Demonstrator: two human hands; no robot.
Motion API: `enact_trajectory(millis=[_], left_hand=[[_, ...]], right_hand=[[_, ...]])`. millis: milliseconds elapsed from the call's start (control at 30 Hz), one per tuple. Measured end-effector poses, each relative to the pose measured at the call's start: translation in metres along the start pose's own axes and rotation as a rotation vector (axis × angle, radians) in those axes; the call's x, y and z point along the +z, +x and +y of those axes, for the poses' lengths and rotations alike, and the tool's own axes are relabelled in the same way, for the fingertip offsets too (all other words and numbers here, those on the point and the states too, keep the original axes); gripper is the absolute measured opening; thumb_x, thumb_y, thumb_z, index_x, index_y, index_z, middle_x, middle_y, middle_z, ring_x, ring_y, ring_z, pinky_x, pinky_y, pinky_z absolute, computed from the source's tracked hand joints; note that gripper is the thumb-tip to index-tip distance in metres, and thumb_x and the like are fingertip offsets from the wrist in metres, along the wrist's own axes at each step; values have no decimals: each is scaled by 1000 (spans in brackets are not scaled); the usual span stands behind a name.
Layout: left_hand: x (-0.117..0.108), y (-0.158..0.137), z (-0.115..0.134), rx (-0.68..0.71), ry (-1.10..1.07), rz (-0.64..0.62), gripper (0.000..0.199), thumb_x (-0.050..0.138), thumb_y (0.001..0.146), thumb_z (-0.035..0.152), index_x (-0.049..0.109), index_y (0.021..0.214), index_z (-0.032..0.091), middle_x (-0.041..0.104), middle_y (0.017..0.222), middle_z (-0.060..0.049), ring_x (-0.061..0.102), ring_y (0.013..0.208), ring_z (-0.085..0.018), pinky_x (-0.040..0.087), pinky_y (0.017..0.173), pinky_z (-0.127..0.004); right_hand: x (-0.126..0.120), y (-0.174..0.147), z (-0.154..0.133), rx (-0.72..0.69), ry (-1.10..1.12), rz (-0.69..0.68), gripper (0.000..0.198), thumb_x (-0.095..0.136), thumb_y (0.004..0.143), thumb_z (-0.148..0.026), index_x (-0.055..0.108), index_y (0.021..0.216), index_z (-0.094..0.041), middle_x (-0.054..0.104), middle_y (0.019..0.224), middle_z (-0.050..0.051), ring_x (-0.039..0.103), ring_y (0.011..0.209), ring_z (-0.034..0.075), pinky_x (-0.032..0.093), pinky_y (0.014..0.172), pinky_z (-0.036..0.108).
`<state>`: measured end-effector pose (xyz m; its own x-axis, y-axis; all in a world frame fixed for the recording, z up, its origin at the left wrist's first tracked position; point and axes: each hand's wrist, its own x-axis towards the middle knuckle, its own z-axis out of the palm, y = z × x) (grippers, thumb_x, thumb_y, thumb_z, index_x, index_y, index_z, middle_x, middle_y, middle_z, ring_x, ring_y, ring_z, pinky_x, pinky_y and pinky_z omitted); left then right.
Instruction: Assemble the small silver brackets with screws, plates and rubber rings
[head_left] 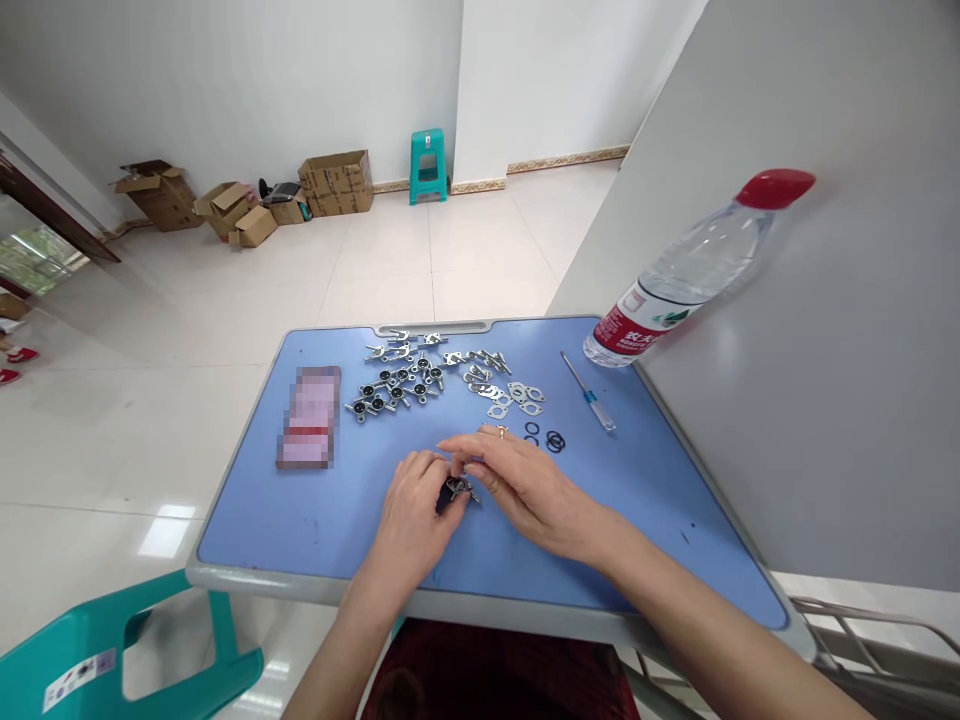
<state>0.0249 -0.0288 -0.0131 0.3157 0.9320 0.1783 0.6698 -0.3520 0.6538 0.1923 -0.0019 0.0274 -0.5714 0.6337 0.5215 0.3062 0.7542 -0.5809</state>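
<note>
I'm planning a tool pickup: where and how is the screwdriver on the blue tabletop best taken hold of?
Probably by its clear handle, pinched across its sides from above, coming from the near side. The screwdriver lies with that thicker end nearer the camera and its thin shaft pointing away, beside the bottle, so the near side looks freer.

Head view: from my own head | faces forward and down | my left hand [411,505] and right hand [534,490] near, just below centre | whole desk [251,520] in frame | panel [847,400] close at right | floor [97,430], then wall [300,70], farther off
</note>
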Motion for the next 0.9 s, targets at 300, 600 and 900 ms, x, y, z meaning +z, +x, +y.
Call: enact_trajectory(millis=[300, 600, 900], left_hand=[[4, -1, -3, 21, 1, 31, 13, 56, 82, 8, 55, 85, 21, 64, 90, -3, 57, 87, -22, 48, 75, -36], [5, -1, -5, 63, 45, 51, 13, 53, 85, 10, 59, 90, 21, 62, 88, -3, 56, 82, -21, 48, 70, -33], [3, 0, -4, 36, 0, 35, 12, 55, 86, 10, 57, 92, 21, 65, 96, -4, 57, 93, -23, 51, 79, -37]], right_hand=[[5, 1, -5, -74, -194, -89, 33, 29, 94, -6, 47, 120, -15, 64, 88, 8, 52, 73, 19, 47, 67, 34], [15, 0, -2, 45, -56, 22, 13, 37, 98, -15, 49, 98, -19, 61, 81, 6, 54, 69, 18, 48, 62, 31], [10, 5, 1, -102, 39, 162, 26, 36, 97, -8, 57, 109, -18, 67, 90, 7, 60, 79, 17, 49, 72, 34]])
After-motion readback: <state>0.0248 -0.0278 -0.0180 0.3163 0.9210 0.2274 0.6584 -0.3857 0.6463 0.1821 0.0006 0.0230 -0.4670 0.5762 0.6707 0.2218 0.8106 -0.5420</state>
